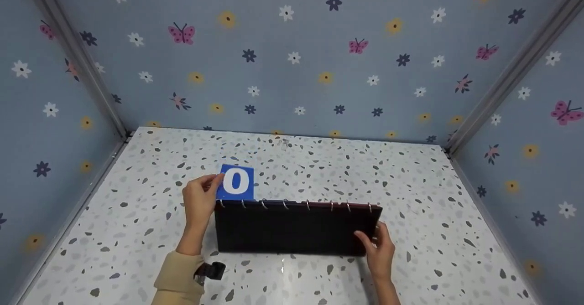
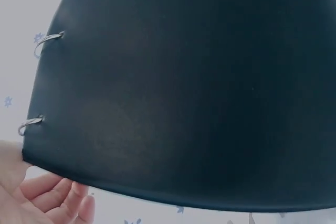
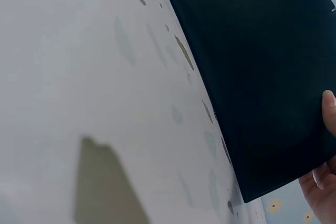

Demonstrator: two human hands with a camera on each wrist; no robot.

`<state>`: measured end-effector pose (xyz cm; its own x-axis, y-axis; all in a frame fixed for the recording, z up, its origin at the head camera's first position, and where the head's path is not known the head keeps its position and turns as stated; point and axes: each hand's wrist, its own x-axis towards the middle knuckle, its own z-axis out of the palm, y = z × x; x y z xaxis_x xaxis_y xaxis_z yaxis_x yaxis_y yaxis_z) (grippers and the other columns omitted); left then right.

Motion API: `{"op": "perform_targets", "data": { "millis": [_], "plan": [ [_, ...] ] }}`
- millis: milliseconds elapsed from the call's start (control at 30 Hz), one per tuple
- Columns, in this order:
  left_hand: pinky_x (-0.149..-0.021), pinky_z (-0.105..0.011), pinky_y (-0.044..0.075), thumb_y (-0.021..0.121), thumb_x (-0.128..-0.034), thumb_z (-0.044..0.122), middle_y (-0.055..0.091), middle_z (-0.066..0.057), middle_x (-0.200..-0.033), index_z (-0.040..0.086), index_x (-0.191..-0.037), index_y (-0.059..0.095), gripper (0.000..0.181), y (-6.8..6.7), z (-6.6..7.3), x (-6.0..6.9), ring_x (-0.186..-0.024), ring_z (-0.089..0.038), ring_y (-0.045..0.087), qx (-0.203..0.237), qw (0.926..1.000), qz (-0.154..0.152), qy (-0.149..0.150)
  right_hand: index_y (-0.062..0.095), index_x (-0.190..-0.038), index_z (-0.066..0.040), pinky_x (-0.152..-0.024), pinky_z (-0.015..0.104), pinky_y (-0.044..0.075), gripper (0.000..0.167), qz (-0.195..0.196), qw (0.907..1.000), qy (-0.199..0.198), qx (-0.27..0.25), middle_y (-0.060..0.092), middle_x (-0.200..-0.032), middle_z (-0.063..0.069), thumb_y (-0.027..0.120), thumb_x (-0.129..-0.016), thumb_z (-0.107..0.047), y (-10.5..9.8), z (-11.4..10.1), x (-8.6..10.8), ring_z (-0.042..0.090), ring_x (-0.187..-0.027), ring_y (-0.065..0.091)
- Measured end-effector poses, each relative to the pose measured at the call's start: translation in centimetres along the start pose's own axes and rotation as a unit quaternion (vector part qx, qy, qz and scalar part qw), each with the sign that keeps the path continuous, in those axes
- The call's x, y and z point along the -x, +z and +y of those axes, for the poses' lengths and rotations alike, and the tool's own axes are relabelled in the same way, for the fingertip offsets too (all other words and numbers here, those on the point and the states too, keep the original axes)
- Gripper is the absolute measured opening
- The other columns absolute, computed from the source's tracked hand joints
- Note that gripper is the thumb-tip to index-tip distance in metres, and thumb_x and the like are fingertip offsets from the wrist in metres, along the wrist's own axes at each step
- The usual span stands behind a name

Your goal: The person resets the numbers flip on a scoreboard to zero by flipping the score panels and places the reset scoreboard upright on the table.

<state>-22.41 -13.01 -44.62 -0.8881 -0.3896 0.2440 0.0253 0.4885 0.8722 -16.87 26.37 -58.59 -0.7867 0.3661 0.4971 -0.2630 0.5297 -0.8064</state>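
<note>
A black ring-bound flip stand (image 1: 296,227) stands on the speckled tabletop, with metal rings along its top edge. A blue card (image 1: 250,191) bearing a white 0 rises above the stand's top left end. My left hand (image 1: 200,204) pinches that card's left edge between thumb and fingers. At the stand's right end, my right hand (image 1: 381,252) grips the side with the thumb on the black panel (image 3: 257,77) and the fingers behind. In the left wrist view the black panel (image 2: 173,93) hides the card, and the left fingers show partly behind its lower edge.
The white speckled tabletop (image 1: 319,168) extends around the stand. Blue walls (image 1: 292,36) with flowers and butterflies enclose its back and sides, joined by grey corner posts (image 1: 506,59). A black strap device (image 1: 212,271) is on the left wrist.
</note>
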Motion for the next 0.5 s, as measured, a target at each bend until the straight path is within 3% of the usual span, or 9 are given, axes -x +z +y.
{"op": "perform_targets", "data": {
  "millis": [133,233,367,500],
  "plan": [
    [-0.049,-0.021,0.037,0.057,-0.0879,0.021,0.065,-0.012,-0.077,0.000,-0.094,0.069,0.024,-0.5,-0.5,0.7,-0.061,-0.019,0.055,-0.002,1.0000,0.000,0.002,0.055,-0.109,-0.023,-0.062,0.021,0.046,0.040,0.000,1.0000,0.010,0.001,0.063,-0.085,-0.003,0.073,-0.073,-0.022,0.0,-0.2,0.0,0.010,-0.071,0.058],
    [-0.047,-0.020,0.039,0.056,-0.0883,0.025,0.065,-0.012,-0.075,0.001,-0.088,0.070,0.028,-0.8,-1.0,1.5,-0.061,-0.021,0.059,0.011,0.9999,0.007,0.009,0.056,-0.108,-0.020,-0.061,0.020,0.045,0.039,-0.003,0.9999,0.014,-0.004,0.063,-0.083,-0.003,0.073,-0.073,-0.018,-0.3,-1.5,-0.1,0.010,-0.069,0.057],
    [-0.053,-0.020,0.044,0.055,-0.0887,0.029,0.065,-0.011,-0.079,0.000,-0.087,0.068,0.032,-1.1,-1.3,2.8,-0.066,-0.021,0.061,0.028,0.9994,0.014,0.011,0.057,-0.108,-0.011,-0.062,0.020,0.045,0.039,-0.006,0.9998,0.014,-0.015,0.064,-0.083,0.005,0.073,-0.073,-0.012,-0.5,-2.4,-0.1,0.014,-0.068,0.057],
    [-0.065,-0.026,0.047,0.054,-0.0891,0.028,0.063,-0.013,-0.088,-0.002,-0.097,0.063,0.033,-1.2,-1.3,4.3,-0.074,-0.023,0.060,0.044,0.9990,0.012,0.003,0.056,-0.108,-0.015,-0.060,0.020,0.045,0.039,-0.005,1.0000,0.004,-0.002,0.063,-0.082,0.003,0.073,-0.074,-0.019,-0.1,-0.7,-0.1,0.013,-0.068,0.057]
  ]
}}
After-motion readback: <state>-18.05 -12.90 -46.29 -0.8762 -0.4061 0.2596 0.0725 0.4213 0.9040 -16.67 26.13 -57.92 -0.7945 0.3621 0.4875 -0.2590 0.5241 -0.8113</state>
